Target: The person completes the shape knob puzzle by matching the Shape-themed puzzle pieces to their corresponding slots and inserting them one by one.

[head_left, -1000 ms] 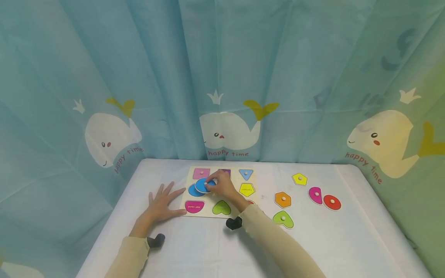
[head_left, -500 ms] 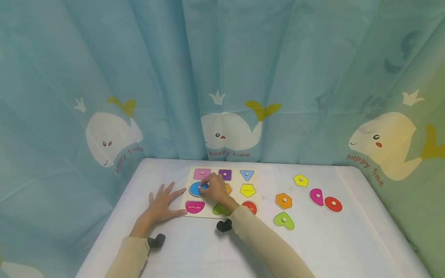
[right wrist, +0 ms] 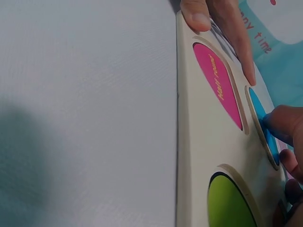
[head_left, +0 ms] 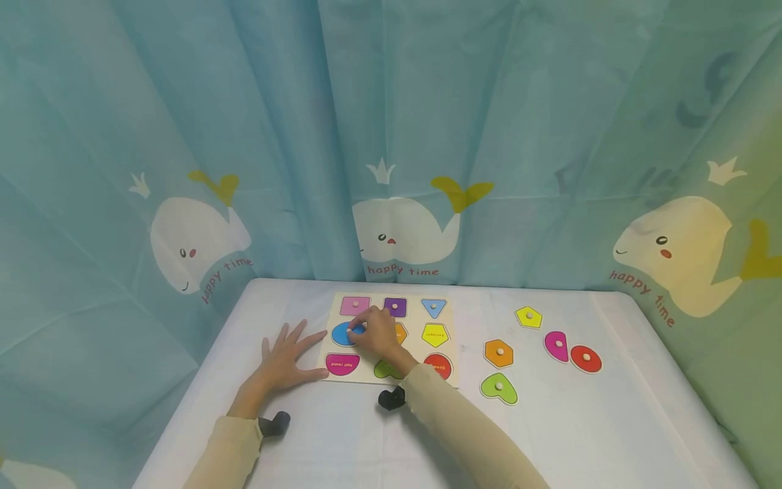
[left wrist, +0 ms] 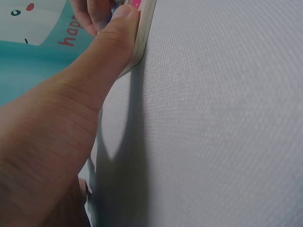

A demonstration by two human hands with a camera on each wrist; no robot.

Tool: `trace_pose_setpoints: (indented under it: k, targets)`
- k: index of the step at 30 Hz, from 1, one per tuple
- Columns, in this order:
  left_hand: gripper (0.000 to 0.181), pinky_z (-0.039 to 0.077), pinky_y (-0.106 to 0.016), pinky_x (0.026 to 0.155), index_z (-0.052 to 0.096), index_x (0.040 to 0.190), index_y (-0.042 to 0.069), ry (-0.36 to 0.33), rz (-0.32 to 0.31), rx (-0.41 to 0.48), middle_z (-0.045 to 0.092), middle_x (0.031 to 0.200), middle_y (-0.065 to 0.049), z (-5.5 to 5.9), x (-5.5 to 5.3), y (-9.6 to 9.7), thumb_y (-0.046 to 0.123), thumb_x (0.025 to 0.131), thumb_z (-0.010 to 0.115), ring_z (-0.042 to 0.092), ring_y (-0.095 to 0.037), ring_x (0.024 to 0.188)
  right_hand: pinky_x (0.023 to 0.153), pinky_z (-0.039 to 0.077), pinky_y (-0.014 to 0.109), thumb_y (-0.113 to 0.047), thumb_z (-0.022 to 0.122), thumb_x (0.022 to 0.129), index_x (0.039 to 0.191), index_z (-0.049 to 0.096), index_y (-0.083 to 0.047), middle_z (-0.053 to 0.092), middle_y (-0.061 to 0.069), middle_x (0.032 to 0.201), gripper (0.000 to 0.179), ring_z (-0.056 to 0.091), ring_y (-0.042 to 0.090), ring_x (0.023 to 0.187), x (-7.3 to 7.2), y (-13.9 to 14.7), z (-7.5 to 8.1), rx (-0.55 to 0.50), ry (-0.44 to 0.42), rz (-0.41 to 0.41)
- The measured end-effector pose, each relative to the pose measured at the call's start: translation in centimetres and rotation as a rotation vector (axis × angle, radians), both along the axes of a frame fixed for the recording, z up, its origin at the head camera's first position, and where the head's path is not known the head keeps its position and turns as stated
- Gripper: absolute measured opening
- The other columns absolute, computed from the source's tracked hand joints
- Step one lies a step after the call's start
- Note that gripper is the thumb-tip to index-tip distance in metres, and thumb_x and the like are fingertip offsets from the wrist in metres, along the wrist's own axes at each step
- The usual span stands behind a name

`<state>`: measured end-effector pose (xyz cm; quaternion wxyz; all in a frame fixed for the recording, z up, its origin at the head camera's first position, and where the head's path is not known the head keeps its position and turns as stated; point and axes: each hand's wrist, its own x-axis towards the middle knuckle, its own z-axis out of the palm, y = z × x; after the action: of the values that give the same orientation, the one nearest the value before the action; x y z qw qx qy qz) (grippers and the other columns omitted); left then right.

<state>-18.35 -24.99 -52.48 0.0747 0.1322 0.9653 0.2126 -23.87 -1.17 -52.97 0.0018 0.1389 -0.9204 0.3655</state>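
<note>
A cream shape puzzle board (head_left: 450,322) lies at the far middle-left of the white table. My right hand (head_left: 377,336) pinches the small white knob of a blue oval puzzle piece (head_left: 339,333), which lies flat in the board's oval recess. In the right wrist view, the thumb presses on the blue surface. My left hand (head_left: 281,363) lies flat with spread fingers at the board's left edge, thumb (left wrist: 118,33) and index finger touching it. Pink rectangle (head_left: 349,305), purple square (head_left: 394,312) and blue triangle (head_left: 434,312) pieces sit in the back row.
Loose knobbed pieces lie right of the board: a yellow pentagon (head_left: 525,322), orange hexagon (head_left: 496,358), green heart (head_left: 506,392), magenta half round (head_left: 554,341) and red circle (head_left: 589,365). Bare magenta half-round (head_left: 342,365) and red circle (head_left: 446,365) recesses show in the front row. A whale-print curtain (head_left: 391,136) hangs behind.
My right hand has brought the blue oval piece left and down from above the board into its recess. My left hand has stayed in place.
</note>
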Motion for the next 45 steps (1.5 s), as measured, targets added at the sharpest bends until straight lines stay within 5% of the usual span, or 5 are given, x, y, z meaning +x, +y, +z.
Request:
trace_pose_setpoints:
  k: [19,29,37,45]
  targets:
    - [0.087,-0.002,-0.086,0.106,0.049,0.154,0.029,0.022,-0.003,0.002,0.023,0.168,-0.021,-0.6,0.0,-0.2,0.067,0.080,0.075,0.006,-0.057,0.151,0.096,0.041,0.046,-0.032,0.081,0.089,0.094,0.083,-0.020,0.066,0.003,0.113,0.013,0.049,0.025,0.113,0.0,-0.3,-0.5,0.019,-0.014,-0.033]
    - [0.087,-0.004,-0.085,0.107,0.047,0.155,0.028,0.004,-0.006,-0.002,0.020,0.168,-0.021,0.0,0.1,0.0,0.065,0.081,0.075,0.004,-0.058,0.151,0.099,0.041,0.045,-0.034,0.079,0.090,0.099,0.082,-0.020,0.065,0.003,0.116,0.016,0.048,0.024,0.115,0.2,-0.1,-0.2,0.017,-0.019,-0.022]
    - [0.087,-0.004,-0.086,0.106,0.047,0.155,0.027,0.007,-0.013,-0.007,0.020,0.168,-0.022,0.0,0.1,0.0,0.065,0.082,0.074,0.004,-0.058,0.151,0.094,0.045,0.040,-0.032,0.078,0.092,0.119,0.074,-0.020,0.064,0.002,0.111,0.029,0.051,0.020,0.107,0.0,1.1,0.3,-0.035,-0.008,0.100]
    - [0.089,-0.004,-0.085,0.107,0.046,0.156,0.027,0.000,-0.009,0.001,0.020,0.168,-0.022,0.0,0.1,0.0,0.066,0.081,0.074,0.004,-0.058,0.151,0.077,0.054,0.029,-0.030,0.080,0.091,0.139,0.062,-0.016,0.067,0.011,0.119,0.053,0.061,0.022,0.097,0.2,4.1,3.2,-0.163,-0.086,0.246]
